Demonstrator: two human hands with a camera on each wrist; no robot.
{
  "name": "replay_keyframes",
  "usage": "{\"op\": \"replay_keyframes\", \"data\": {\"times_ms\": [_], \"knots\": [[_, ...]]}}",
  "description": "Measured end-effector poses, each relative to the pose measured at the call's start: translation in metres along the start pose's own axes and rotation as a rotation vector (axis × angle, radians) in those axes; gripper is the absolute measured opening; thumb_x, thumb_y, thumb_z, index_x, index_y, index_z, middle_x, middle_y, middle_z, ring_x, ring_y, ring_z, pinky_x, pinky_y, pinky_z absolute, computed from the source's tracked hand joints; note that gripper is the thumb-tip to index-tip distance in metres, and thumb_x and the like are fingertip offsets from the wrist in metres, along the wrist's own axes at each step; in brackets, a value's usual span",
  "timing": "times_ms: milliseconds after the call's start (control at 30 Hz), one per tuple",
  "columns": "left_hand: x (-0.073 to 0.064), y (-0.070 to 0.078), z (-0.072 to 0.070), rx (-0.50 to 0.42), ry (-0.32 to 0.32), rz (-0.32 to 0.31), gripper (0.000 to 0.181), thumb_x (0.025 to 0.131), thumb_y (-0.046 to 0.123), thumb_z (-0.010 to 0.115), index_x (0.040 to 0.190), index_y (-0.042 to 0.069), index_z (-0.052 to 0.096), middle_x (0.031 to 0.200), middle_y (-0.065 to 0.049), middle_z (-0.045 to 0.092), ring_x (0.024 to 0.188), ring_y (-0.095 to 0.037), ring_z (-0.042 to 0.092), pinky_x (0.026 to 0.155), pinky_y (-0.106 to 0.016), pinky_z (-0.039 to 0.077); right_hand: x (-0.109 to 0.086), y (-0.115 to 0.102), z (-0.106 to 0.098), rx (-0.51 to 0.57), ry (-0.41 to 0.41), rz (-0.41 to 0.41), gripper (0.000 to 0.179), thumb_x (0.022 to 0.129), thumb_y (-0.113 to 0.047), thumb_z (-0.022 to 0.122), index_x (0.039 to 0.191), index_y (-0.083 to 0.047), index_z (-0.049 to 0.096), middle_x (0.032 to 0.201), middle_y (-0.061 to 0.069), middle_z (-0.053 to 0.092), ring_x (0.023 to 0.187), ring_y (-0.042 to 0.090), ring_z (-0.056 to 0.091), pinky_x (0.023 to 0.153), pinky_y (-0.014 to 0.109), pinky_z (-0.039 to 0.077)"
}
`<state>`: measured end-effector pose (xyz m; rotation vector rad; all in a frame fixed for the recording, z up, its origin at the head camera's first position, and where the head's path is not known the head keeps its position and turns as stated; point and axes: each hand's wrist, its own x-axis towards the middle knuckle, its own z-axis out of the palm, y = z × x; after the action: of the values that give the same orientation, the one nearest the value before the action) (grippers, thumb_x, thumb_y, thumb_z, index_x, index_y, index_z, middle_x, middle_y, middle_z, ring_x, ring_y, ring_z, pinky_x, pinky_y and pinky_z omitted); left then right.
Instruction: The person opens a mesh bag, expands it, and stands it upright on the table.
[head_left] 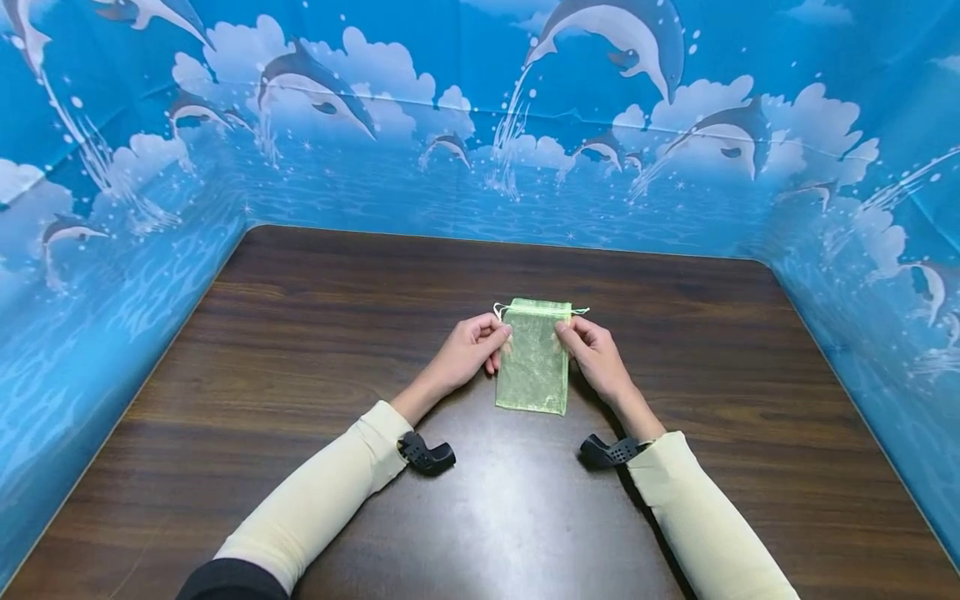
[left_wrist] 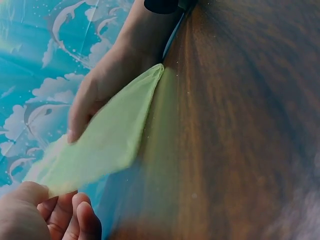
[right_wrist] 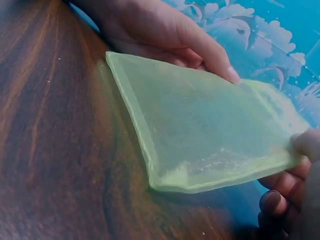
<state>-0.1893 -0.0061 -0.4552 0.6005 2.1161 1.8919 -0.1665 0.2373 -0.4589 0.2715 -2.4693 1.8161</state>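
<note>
Left hand (head_left: 468, 348) pinches the left side edge of a sheer green pouch (head_left: 532, 367), thumb on the near face, other fingers curled behind. Right hand (head_left: 598, 358) pinches the opposite edge, thumb on the near face too. Pouch is between the two sets of fingers, stretched fairly flat, looks empty. Grip sits in the upper half; the drawstring (head_left: 581, 312) is just beyond the fingertips, light green, poking out past both sides. Bottom edge hangs on the near side of the fingers, toward the person; can't tell if it touches the table (head_left: 360, 333). Dark wood-grain tabletop below the fingers. Behind each hand, a black wrist device (head_left: 427, 454) and a cream sleeve (head_left: 322, 492). Well beyond the fingertips, a blue dolphin backdrop (head_left: 450, 200) with clouds and water.
</note>
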Motion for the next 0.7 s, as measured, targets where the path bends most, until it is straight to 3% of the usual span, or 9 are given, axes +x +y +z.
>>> {"op": "replay_keyframes", "data": {"times_ms": [133, 233, 333, 500, 600, 700], "knots": [[0.0007, 0.0003, -0.0007, -0.042, 0.011, -0.007, 0.021, 0.109, 0.018, 0.055, 0.120, 0.001, 0.059, 0.085, -0.005, 0.066, 0.055, -0.013, 0.057, 0.050, -0.026, 0.053, 0.0003, -0.0003, -0.0009, -0.025, -0.037, -0.001, 0.036, 0.110, -0.029, 0.055, 0.087, -0.002, 0.061, 0.066, 0.001, 0.046, 0.057, 0.011, 0.042, 0.055, 0.026, 0.037], [0.0009, 0.0016, -0.0015, -0.076, 0.012, 0.010, 0.038, 0.110, 0.017, 0.052, 0.144, 0.003, 0.047, 0.102, -0.011, 0.065, 0.058, -0.014, 0.058, 0.051, -0.028, 0.054, -0.0003, -0.0011, -0.0023, -0.005, -0.068, -0.017, 0.034, 0.110, -0.025, 0.054, 0.086, 0.000, 0.059, 0.065, 0.003, 0.043, 0.056, 0.013, 0.040, 0.055, 0.027, 0.036], [-0.0001, 0.0020, -0.0027, -0.073, -0.007, 0.031, 0.045, 0.110, 0.017, 0.050, 0.153, 0.007, 0.042, 0.106, -0.014, 0.066, 0.058, -0.015, 0.059, 0.051, -0.030, 0.054, -0.0009, -0.0006, -0.0029, 0.017, -0.112, -0.025, 0.034, 0.110, -0.021, 0.052, 0.085, 0.002, 0.056, 0.066, 0.003, 0.044, 0.058, 0.012, 0.043, 0.057, 0.027, 0.039], [-0.0025, 0.0036, -0.0038, -0.037, -0.048, 0.063, 0.032, 0.110, 0.016, 0.050, 0.139, 0.008, 0.058, 0.085, -0.010, 0.063, 0.057, -0.016, 0.058, 0.051, -0.031, 0.053, -0.0005, -0.0023, -0.0031, 0.066, -0.172, -0.014, 0.034, 0.110, -0.019, 0.050, 0.087, 0.004, 0.056, 0.073, -0.001, 0.053, 0.063, 0.009, 0.056, 0.058, 0.026, 0.049], [-0.0031, 0.0041, -0.0040, -0.021, -0.076, 0.070, 0.024, 0.110, 0.017, 0.051, 0.126, 0.005, 0.064, 0.077, -0.006, 0.060, 0.058, -0.016, 0.058, 0.053, -0.028, 0.052, -0.0011, -0.0028, -0.0045, 0.076, -0.189, -0.017, 0.035, 0.109, -0.020, 0.049, 0.084, 0.004, 0.054, 0.069, -0.004, 0.051, 0.057, 0.007, 0.053, 0.053, 0.025, 0.047], [-0.0044, 0.0030, -0.0043, 0.018, -0.151, 0.073, 0.022, 0.110, 0.016, 0.049, 0.109, 0.001, 0.067, 0.073, -0.006, 0.060, 0.059, -0.015, 0.057, 0.055, -0.026, 0.050, -0.0036, -0.0010, -0.0059, 0.092, -0.209, -0.024, 0.037, 0.109, -0.018, 0.047, 0.081, 0.006, 0.052, 0.066, -0.004, 0.048, 0.053, 0.007, 0.049, 0.050, 0.025, 0.045]]}}
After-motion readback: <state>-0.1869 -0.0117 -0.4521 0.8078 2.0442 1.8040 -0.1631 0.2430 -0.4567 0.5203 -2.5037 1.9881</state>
